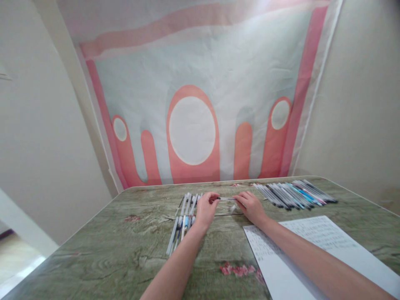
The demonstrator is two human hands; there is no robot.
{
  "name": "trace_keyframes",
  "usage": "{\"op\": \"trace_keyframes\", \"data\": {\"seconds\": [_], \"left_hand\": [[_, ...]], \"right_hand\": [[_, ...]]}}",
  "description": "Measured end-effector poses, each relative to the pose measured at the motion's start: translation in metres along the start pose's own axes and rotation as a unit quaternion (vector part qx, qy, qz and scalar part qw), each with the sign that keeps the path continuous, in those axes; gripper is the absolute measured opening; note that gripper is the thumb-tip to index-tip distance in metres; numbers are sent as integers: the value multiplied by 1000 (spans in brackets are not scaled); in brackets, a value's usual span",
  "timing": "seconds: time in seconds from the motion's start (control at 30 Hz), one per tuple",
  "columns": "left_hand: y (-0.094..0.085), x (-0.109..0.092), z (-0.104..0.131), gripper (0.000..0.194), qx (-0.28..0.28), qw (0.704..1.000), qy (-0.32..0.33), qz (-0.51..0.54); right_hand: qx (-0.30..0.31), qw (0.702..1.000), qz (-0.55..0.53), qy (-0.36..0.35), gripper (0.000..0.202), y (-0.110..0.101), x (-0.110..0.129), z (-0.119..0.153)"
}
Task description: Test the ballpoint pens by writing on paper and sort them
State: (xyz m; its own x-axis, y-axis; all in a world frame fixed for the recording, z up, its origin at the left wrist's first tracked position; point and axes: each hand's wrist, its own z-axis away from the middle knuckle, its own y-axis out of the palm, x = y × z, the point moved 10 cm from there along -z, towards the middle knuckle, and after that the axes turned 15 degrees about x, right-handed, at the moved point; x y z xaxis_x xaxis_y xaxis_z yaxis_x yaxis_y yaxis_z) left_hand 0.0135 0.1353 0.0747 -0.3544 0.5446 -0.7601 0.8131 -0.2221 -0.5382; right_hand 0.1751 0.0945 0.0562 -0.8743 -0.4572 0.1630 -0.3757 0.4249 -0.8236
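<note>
Between my two hands a thin pen with a clear barrel and a dark end lies level, just above the table. My left hand pinches the dark end at the left. At the other end, the fingers of my right hand are closed on the barrel. A small whitish piece, perhaps a cap, rests on the table below the pen. Beside my left hand are several pen parts in two groups, partly hidden by my left wrist and hand.
A long row of pens lies side by side at the back right. Sheets of paper with writing lie under my right forearm. The wood-patterned table meets a pink and grey hanging at its far edge.
</note>
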Motion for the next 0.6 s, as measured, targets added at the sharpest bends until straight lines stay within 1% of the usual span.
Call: {"op": "trace_keyframes", "data": {"seconds": [0.2, 0.33, 0.4, 0.5, 0.6], "left_hand": [[0, 1, 0, 15, 2, 1000, -11, -9], [-4, -9, 2, 14, -1, 999, 1, -44], [-4, -14, 2, 15, 3, 999, 6, -45], [-3, -14, 2, 15, 3, 1000, 1, 2], [-1, -4, 0, 20, -6, 997, -13, 81]], "right_hand": [[5, 1000, 12, -1, 26, 0, 2, 0], [3, 1000, 25, -2, 26, -2, 4, 0], [0, 1000, 31, 1, 26, -4, 4, 1], [-12, 999, 32, 6, 26, -7, 3, 1], [-21, 999, 34, 14, 26, -10, 2, 1]]}}
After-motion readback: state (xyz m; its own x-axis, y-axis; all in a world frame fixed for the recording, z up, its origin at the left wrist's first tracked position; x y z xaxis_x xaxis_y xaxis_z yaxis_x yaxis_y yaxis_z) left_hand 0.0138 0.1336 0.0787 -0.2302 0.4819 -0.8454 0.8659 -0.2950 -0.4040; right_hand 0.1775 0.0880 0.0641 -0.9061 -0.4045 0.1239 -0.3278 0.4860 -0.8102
